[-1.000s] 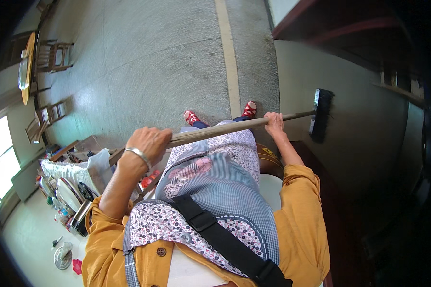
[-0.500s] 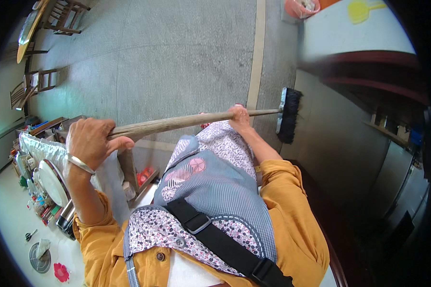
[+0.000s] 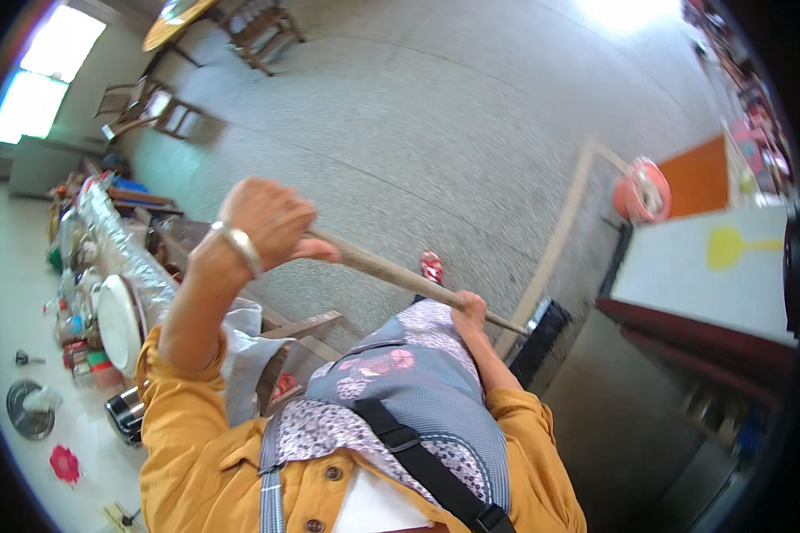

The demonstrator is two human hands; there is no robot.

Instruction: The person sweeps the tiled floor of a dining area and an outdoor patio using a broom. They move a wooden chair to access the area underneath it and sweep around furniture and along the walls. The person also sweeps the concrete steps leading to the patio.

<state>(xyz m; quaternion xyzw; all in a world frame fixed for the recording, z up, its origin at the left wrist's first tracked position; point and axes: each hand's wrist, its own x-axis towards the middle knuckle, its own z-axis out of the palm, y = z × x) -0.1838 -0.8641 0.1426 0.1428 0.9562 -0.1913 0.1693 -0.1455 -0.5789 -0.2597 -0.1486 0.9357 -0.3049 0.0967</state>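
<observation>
A long-handled broom crosses in front of me, its wooden handle [image 3: 382, 266] slanting from upper left down to the right. Near the handle's top end, my left hand [image 3: 271, 220] is closed round it, a silver bangle on the wrist. Lower on the same handle, my right hand [image 3: 469, 314] grips the shaft. The dark bristle head [image 3: 540, 342] is down at floor level on my right, beside the side of a white-topped counter. My red patterned shoe [image 3: 431, 266] shows just beyond the handle.
A pink bucket [image 3: 642, 191] stands at the counter's far end. The counter top [image 3: 693, 266] bounds the right side. On the left is a cluttered table with a white round tray [image 3: 120, 324] and several bottles. Wooden chairs [image 3: 253, 31] stand at the far left.
My view has swung to the right, bringing the bucket further in. The broom handle now slopes more steeply, with its head lower in view. Both hands keep their grip.
</observation>
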